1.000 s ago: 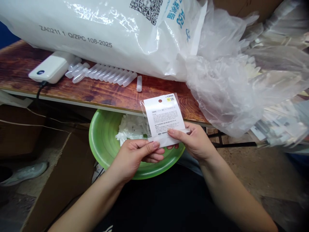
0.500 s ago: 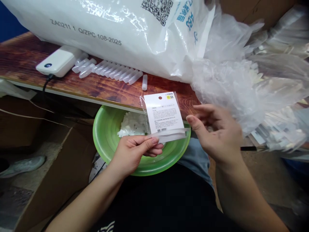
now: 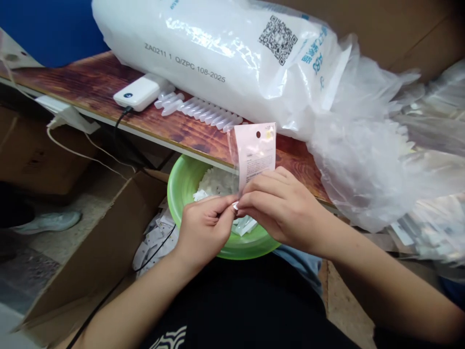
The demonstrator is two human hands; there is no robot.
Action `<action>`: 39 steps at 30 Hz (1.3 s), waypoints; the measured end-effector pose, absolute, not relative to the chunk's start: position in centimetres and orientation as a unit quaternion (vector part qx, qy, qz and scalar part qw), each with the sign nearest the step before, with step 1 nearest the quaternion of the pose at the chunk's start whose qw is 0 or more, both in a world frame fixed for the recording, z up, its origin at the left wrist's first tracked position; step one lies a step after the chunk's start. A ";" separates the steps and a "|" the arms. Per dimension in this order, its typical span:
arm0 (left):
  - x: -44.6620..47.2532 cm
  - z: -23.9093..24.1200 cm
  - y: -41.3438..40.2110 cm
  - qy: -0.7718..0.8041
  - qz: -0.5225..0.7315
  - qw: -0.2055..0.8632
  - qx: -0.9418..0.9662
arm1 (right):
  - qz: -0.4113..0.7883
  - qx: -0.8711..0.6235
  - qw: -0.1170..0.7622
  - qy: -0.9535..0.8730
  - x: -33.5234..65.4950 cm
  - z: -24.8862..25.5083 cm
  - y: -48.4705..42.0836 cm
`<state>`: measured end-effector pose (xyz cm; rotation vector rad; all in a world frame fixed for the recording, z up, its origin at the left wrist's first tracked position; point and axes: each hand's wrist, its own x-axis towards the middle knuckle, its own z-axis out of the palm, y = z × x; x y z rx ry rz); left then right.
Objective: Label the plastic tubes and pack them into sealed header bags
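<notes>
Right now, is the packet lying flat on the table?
No, the packet is held up at its lower end by the left hand and right hand.

"ZA0211 1 Q/ZPC 108-2025" on white sack [image 3: 232,55]

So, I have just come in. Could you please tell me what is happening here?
A person's left hand pinches the lower end of a clear packet with a printed card, above a green basin holding white pieces. The right hand covers part of that end, its exact grip unclear. Behind, translucent tubes lie in a row on the table, before a large white bag.
</notes>
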<state>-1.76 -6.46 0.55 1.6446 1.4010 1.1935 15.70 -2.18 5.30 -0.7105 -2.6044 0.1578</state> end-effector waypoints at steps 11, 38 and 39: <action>-2.2 0.2 -6.8 0.545 0.417 0.157 0.711 | 0.192 -0.252 0.163 -0.934 15.0 6.5 0.5; -4.2 1.7 -5.9 0.619 0.567 0.382 0.386 | 0.351 -0.264 0.558 -0.704 20.1 7.6 -2.7; -4.4 2.0 -5.7 0.620 0.586 0.378 0.360 | 0.355 -0.266 0.581 -0.682 20.5 6.7 -2.9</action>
